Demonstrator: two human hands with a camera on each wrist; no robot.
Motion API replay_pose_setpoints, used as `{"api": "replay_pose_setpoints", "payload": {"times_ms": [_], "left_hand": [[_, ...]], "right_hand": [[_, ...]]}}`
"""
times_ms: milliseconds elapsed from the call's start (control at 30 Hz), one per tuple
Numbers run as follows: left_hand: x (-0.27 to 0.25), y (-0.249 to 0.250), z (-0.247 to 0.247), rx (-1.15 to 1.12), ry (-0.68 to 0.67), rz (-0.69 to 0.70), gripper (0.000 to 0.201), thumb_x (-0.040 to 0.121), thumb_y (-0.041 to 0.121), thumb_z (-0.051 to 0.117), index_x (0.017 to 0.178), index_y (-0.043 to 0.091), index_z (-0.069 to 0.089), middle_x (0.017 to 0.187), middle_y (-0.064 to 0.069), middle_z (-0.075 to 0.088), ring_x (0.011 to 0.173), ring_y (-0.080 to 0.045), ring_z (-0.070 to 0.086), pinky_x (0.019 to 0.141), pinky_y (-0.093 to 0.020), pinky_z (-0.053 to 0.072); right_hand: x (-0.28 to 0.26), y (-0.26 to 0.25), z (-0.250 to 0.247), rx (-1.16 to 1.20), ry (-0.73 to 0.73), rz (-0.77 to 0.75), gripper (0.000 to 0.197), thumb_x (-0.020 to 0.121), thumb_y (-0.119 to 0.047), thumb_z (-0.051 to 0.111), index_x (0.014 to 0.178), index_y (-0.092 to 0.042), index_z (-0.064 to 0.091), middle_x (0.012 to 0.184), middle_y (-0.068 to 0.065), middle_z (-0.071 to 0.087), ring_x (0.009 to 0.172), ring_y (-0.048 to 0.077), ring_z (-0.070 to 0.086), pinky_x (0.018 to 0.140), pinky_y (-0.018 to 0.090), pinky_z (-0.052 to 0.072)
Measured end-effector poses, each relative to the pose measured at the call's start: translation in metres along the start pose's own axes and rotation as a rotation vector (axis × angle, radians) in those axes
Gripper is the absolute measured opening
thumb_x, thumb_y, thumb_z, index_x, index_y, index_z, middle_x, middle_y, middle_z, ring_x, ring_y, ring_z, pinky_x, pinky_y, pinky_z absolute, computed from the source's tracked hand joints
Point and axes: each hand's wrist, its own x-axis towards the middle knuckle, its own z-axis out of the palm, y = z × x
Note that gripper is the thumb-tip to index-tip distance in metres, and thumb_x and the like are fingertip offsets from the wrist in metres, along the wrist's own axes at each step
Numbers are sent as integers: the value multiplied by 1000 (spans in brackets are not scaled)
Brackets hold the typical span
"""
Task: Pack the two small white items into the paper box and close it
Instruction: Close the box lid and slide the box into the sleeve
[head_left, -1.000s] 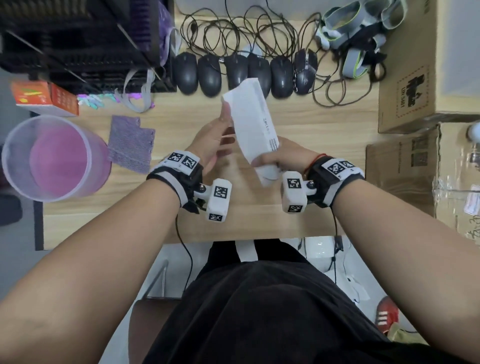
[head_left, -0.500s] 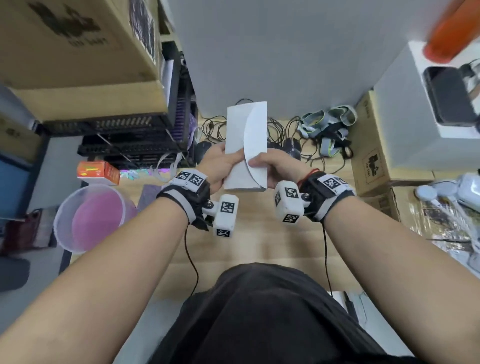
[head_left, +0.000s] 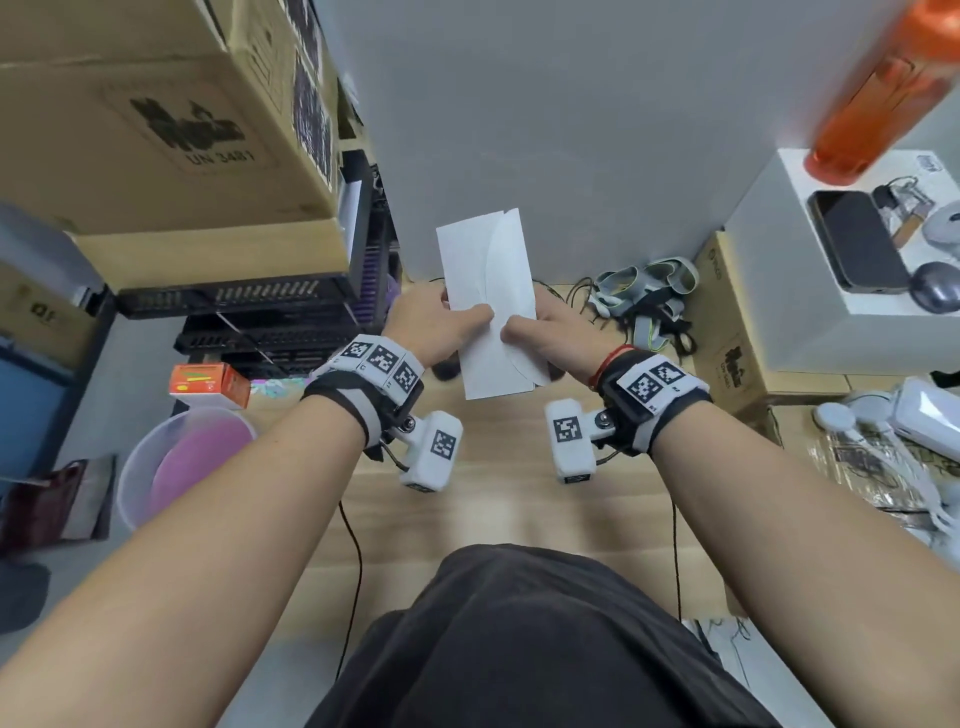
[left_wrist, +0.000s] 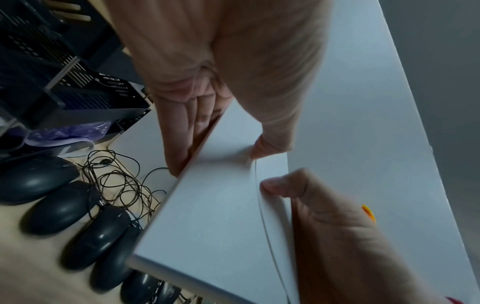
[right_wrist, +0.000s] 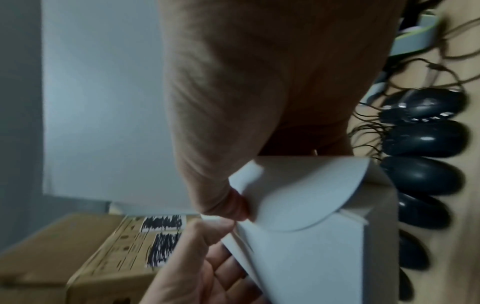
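Paper box (head_left: 485, 306), long axis 12–6 o'clock: left hand (head_left: 423, 325) pinches at 9, right hand (head_left: 553, 338) at 3, curved flap (head_left: 511, 291) rightward.

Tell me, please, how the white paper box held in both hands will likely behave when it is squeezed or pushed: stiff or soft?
The white paper box looks like thin card, so it probably dents if squeezed. Its curved flap seems springy and may pop open. The left hand and right hand hold it aloft by fingertips, so it is likely light.
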Motion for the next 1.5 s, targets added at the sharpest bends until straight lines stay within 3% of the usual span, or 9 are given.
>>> {"api": "replay_pose_setpoints", "payload": {"times_ms": [100, 233, 467, 633, 933, 1067, 1233, 1400, 1500], "left_hand": [[1, 4, -2, -30, 36, 4, 26, 82, 31, 67, 62, 20, 54, 62, 9, 57, 60, -13, 53, 56, -25, 39], [4, 8, -9, -51, 56, 5, 22, 80, 35, 68, 67, 20, 57, 66, 8, 60, 68, -16, 58, 61, -26, 43], [8, 14, -19, -97, 50, -52, 35, 63, 47, 70, 83, 18, 70, 82, 5, 71, 83, -15, 69, 71, -35, 61], [5, 18, -19, -196, 70, -105, 45, 54, 50, 73, 84, 16, 73, 89, 4, 75, 86, -17, 73, 75, -42, 63], [2, 29, -16, -344, 116, -211, 98, 35, 92, 70, 101, 19, 72, 96, 1, 75, 89, -20, 73, 82, -42, 61], [3, 26, -16, -566, 105, -293, 74, 54, 68, 80, 104, 15, 72, 96, -5, 78, 85, -24, 75, 75, -44, 63], [4, 25, -17, -918, 57, -183, 59, 79, 33, 79, 126, 4, 59, 112, -13, 74, 100, -25, 73, 71, -36, 60], [3, 23, -17, -1071, -136, -103, 44, 90, 11, 68, 128, -1, 51, 113, -12, 67, 111, -25, 65, 93, -37, 55], [11, 4, -27, -987, -38, -126, 71, 75, 13, 83, 135, 3, 46, 114, -9, 66, 102, -21, 68, 83, -37, 58]], "right_hand": [[5, -6, -1, -127, 2, -77, 60, 83, -26, 56, 139, -15, 36, 125, -2, 52, 107, 18, 59, 78, 27, 53], [9, -13, -6, -160, 31, -121, 65, 94, -13, 52, 150, -12, 19, 135, -4, 35, 115, 14, 48, 79, 14, 44], [13, -18, -2, -36, 35, -136, 61, 88, -13, 54, 144, -10, 30, 121, -9, 50, 105, 4, 56, 77, 12, 50], [14, -20, -2, -190, 14, -162, 73, 82, -27, 51, 147, -12, 22, 129, -2, 43, 116, 19, 53, 97, 39, 50], [22, -40, 5, -320, -63, -360, 78, 78, -20, 61, 144, -7, 22, 134, 14, 41, 123, 27, 48, 102, 45, 47], [15, -42, 0, 5, -131, -204, 67, 85, -22, 65, 145, -22, 35, 136, 9, 56, 122, 26, 57, 102, 42, 48], [4, -30, -6, 479, -147, 50, 57, 83, -40, 71, 130, -12, 55, 111, 13, 61, 96, 28, 61, 83, 47, 52], [-11, -27, -20, 321, -159, 86, 27, 90, -22, 71, 109, -7, 59, 80, 12, 60, 58, 19, 62, 49, 26, 52], [-5, -12, -34, -106, -42, 26, 47, 74, -30, 86, 112, -21, 61, 92, -1, 68, 72, 14, 66, 60, 27, 52]]}}
